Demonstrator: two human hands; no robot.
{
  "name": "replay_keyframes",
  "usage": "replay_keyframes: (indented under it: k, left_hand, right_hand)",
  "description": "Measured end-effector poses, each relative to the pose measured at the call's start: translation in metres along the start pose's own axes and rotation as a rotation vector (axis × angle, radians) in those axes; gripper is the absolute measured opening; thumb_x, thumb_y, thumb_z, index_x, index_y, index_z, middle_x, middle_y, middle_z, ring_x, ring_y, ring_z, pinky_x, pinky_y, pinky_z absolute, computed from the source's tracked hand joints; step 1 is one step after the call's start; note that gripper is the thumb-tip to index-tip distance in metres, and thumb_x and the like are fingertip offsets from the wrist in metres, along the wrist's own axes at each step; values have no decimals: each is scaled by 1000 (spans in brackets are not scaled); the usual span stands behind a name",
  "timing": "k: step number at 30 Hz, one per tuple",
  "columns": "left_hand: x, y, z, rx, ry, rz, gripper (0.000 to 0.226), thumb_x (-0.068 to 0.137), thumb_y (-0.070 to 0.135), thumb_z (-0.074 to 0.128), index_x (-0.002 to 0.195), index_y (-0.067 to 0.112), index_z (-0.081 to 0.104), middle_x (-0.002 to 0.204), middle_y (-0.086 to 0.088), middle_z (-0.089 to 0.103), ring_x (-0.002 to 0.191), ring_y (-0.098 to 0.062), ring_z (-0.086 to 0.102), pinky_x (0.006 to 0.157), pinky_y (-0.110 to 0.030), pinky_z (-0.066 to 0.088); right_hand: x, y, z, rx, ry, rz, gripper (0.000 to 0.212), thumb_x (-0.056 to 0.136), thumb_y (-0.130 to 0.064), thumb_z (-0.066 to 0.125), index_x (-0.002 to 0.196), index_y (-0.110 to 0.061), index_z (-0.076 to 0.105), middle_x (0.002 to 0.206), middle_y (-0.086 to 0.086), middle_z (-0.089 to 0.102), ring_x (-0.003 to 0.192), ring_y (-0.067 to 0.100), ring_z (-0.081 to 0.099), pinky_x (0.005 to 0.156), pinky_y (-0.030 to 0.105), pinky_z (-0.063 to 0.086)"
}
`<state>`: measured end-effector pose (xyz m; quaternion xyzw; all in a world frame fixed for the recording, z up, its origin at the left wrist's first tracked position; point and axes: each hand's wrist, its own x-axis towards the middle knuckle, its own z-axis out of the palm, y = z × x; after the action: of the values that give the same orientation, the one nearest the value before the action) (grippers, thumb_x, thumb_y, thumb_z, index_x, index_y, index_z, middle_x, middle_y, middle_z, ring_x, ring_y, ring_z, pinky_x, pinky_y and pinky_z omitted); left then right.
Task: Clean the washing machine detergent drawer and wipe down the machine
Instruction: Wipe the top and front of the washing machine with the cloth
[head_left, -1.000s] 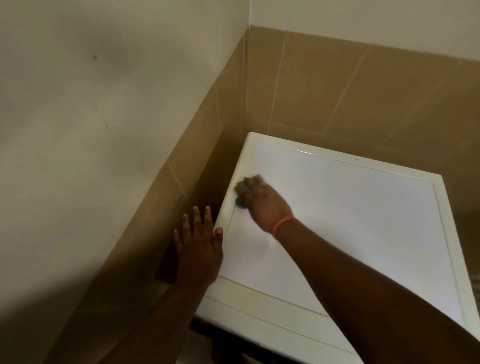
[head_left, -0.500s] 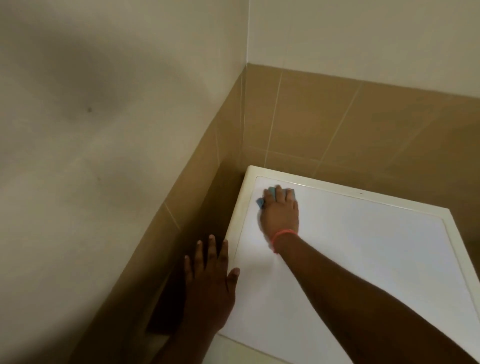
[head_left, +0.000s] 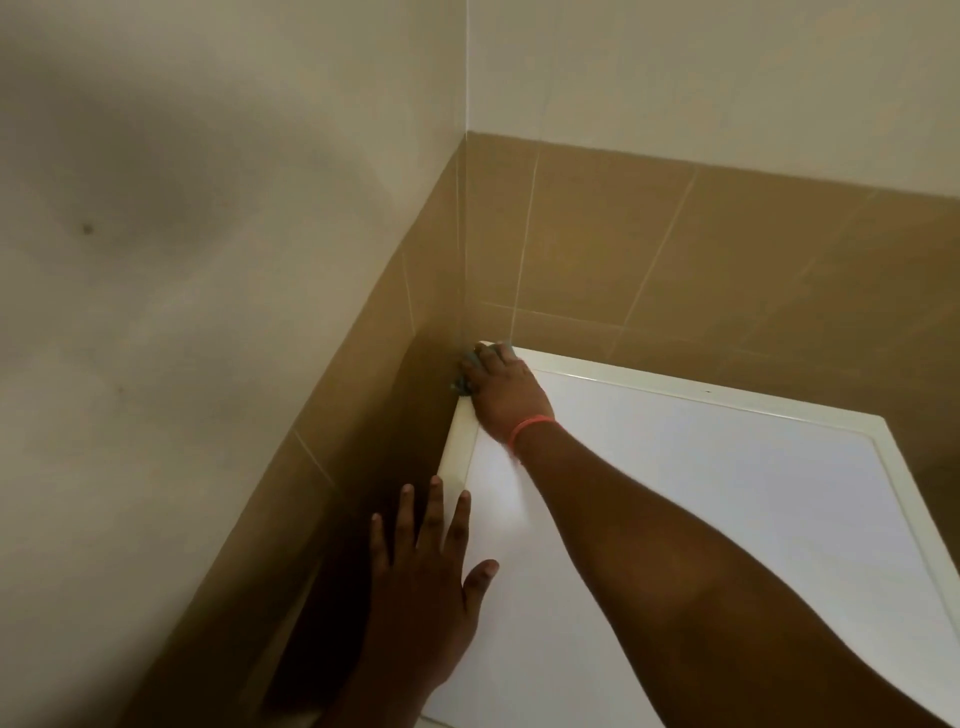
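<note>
Head view: a white washing machine top (head_left: 727, 519) fills the lower right of the frame, set in a corner of tan tiles (head_left: 675, 249). At its far left corner, mid-frame, the right hand (head_left: 506, 392) presses a blue cloth (head_left: 467, 371) flat under straight fingers. The left hand (head_left: 423, 582), fingers spread, rests on the machine's left edge at lower centre. An orange band (head_left: 530, 428) circles the right wrist.

The washing machine's top (head_left: 727, 519) lay open to its right. At its far left corner, tiled walls (head_left: 675, 249) closed in; only a narrow dark gap (head_left: 410, 431) ran alongside, where the right hand (head_left: 506, 392) and blue cloth (head_left: 467, 371) sat.
</note>
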<state>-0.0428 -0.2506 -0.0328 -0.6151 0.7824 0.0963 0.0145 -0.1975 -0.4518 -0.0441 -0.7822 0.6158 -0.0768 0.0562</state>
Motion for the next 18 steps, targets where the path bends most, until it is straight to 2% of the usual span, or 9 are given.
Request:
replay_keyframes:
  k: [3,5,7,9,12,13,14,17,18]
  left_hand:
    - [0,-3,0,4,10,0,77,92,69,19,149,22,41,156,-14,36,142,-43,33,109,-66,27]
    - [-1,-6,-1,2,20,-7,77,93,68,17,149,21,42,156,-14,36,142,-43,32,109,-67,27]
    - [-2,-9,-2,-7,32,-20,77,94,68,15,148,20,43,155,-14,37,142,-43,32,109,-67,26]
    - [-3,-10,-2,-14,33,-31,78,94,67,14,147,19,44,154,-15,38,141,-43,34,109,-67,28]
    - [-7,-9,0,-14,10,-32,79,94,68,13,146,18,45,153,-16,40,140,-44,36,108,-68,28]
    - [-8,-8,1,-15,4,-32,79,94,68,13,146,18,45,153,-16,40,140,-44,35,108,-68,28]
    - [-10,-7,1,-16,1,-32,80,93,68,13,146,19,45,153,-16,40,140,-45,35,108,-68,28]
    - [-12,-7,2,-10,8,-35,80,93,69,13,147,19,44,153,-16,40,140,-44,34,109,-68,26]
    - [-12,-7,2,-8,13,-39,80,93,70,13,147,19,44,153,-16,39,141,-44,34,109,-68,25]
  right_hand:
    - [-7,31,0,-1,69,212,43,101,-34,35,142,-23,43,149,10,41,142,38,28,113,47,32]
    - [-19,52,0,-18,108,426,45,100,-30,34,145,-23,40,151,11,38,144,38,24,114,48,28]
    - [-28,60,-1,-11,105,531,47,100,-27,33,147,-23,36,154,12,33,146,39,19,117,48,23]
    - [-34,49,-2,-14,97,409,47,103,-31,32,148,-22,37,156,12,32,146,39,19,118,48,22]
    - [-48,35,0,-59,90,12,42,103,-31,38,143,-20,45,149,9,43,141,34,32,113,45,35]
    - [-54,37,1,-62,92,-25,42,102,-30,41,142,-20,46,148,8,44,140,33,34,112,44,36]
    - [-60,43,2,-43,96,27,42,100,-28,42,141,-21,46,148,8,44,140,34,33,113,44,36]
    - [-77,48,4,7,134,355,45,98,-28,38,142,-21,47,150,10,42,142,38,28,114,49,32]
    - [-79,41,6,7,131,361,45,99,-29,38,142,-21,47,151,11,41,142,39,28,113,50,32]
